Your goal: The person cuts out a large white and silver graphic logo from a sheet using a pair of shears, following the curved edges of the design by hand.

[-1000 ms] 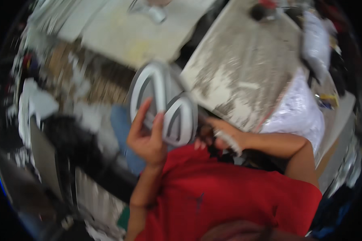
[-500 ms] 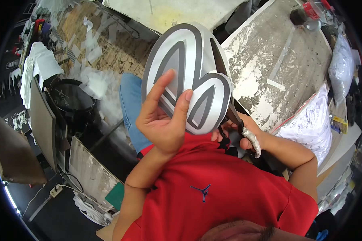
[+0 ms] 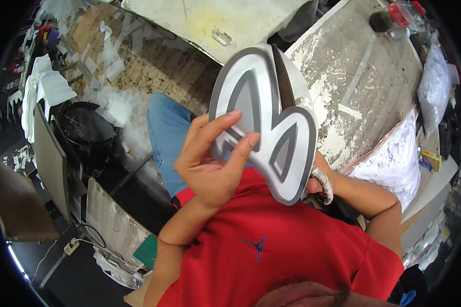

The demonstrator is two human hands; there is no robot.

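Note:
My left hand point(image 3: 210, 158) pinches a flat silver-and-grey cutout panel point(image 3: 300, 153) by its middle, thumb and fingers reaching into its face. The panel has two rounded lobes with grey borders, a deep notch between them and leaf-shaped grey insets. White strip material stands out behind its edge. My right hand point(image 3: 317, 174) is low on the right, mostly hidden behind the panel, closed around the tape-wrapped handle of large scissors. A dark scissor blade point(image 3: 283, 77) shows at the notch, beside the white strip. Where exactly the blades touch the panel is hidden.
At right, a scuffed worktop point(image 3: 363, 87) bears a bottle of dark drink point(image 3: 397, 16) and a plastic bag of white pieces point(image 3: 389, 158). A pale board point(image 3: 215, 25) lies ahead. To the left are a black bucket point(image 3: 84, 123) and scraps on the floor.
The panel has moved right and toward me and turned clockwise, with my left hand shifting right along with it. More of my right hand is now hidden behind it.

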